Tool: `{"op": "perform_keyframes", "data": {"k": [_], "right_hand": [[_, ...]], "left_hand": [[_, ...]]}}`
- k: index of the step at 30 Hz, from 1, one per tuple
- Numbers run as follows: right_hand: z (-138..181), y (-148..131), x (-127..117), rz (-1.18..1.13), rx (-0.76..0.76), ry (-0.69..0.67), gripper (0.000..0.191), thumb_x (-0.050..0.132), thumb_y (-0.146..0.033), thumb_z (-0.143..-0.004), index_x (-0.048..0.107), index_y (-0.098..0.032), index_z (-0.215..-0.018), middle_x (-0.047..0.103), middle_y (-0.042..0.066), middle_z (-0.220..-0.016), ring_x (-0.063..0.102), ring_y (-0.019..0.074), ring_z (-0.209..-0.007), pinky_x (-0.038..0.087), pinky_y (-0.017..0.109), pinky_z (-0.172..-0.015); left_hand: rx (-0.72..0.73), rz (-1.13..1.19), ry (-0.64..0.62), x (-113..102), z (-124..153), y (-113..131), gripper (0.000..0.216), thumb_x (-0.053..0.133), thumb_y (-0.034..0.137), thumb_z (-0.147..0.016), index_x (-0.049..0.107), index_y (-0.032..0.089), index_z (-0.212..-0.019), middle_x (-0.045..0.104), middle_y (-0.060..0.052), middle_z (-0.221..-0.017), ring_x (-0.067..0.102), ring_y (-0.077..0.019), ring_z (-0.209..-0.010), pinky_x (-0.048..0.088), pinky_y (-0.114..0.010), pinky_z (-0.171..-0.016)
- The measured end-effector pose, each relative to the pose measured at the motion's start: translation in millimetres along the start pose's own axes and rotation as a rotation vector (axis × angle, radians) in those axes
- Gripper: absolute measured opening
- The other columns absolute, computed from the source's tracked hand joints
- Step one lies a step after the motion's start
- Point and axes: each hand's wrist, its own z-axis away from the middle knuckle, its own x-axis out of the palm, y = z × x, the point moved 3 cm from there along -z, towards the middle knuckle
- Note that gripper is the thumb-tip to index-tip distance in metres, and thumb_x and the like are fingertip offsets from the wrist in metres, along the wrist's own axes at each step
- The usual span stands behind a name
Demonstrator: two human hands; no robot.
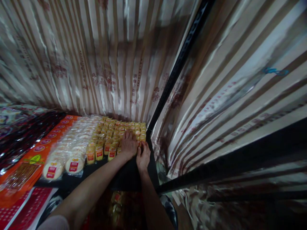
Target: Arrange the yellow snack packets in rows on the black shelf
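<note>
Rows of small yellow snack packets with red labels stand close together at the right end of a black shelf. My left hand lies over the front rows, its fingers stretched out on the packet tops. Beside it, at the right corner, my right hand has its fingers curled around the edge of a packet at the front. The hands nearly touch, and they partly hide the packets under them.
Round white packaged crackers lie in rows left of the packets. Further left are an orange snack package and dark shiny packages. A black post rises at the shelf's right corner. Striped printed sheeting hangs behind. Below, a lower level holds yellow packets.
</note>
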Motion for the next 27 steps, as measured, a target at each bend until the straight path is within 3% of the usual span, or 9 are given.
{"op": "perform_keyframes", "data": {"k": [7,15,21,27], "right_hand": [[-1,0,-3,-0.08,0.077,0.075,0.044,0.034,-0.029,-0.086,0.045,-0.011,-0.125,0.05,0.016,-0.126,0.044,0.0227,-0.116,0.035,0.04,-0.098],[0,4,-1,-0.086,0.17,0.062,0.051,0.038,-0.023,-0.081,0.037,-0.013,-0.131,0.051,0.015,-0.126,0.048,0.0248,-0.113,0.038,0.04,-0.094],[0,4,2,-0.017,0.071,0.038,0.055,0.036,-0.018,-0.079,0.036,-0.012,-0.134,0.04,0.013,-0.137,0.033,0.025,-0.127,0.03,0.044,-0.103],[0,5,2,-0.037,0.03,0.059,0.057,0.033,-0.012,-0.078,0.035,-0.013,-0.135,0.038,0.013,-0.139,0.033,0.0221,-0.129,0.03,0.043,-0.104]], "left_hand": [[-0.014,0.06,-0.041,4,-9,2,0.037,0.044,0.027,-0.083,0.056,0.009,-0.113,0.046,-0.016,-0.129,0.03,-0.0315,-0.127,0.022,-0.045,-0.105],[0.027,0.14,-0.073,-4,-20,6,0.032,0.046,0.019,-0.08,0.059,0.013,-0.109,0.046,-0.015,-0.13,0.028,-0.0308,-0.127,0.024,-0.046,-0.103],[0.058,0.138,-0.105,-3,-34,2,0.027,0.048,0.017,-0.077,0.063,0.012,-0.099,0.054,-0.014,-0.117,0.038,-0.0267,-0.118,0.031,-0.041,-0.099],[0.076,0.155,-0.106,5,-42,-6,0.027,0.05,0.016,-0.075,0.063,0.012,-0.098,0.056,-0.013,-0.11,0.041,-0.024,-0.111,0.034,-0.038,-0.096]]}}
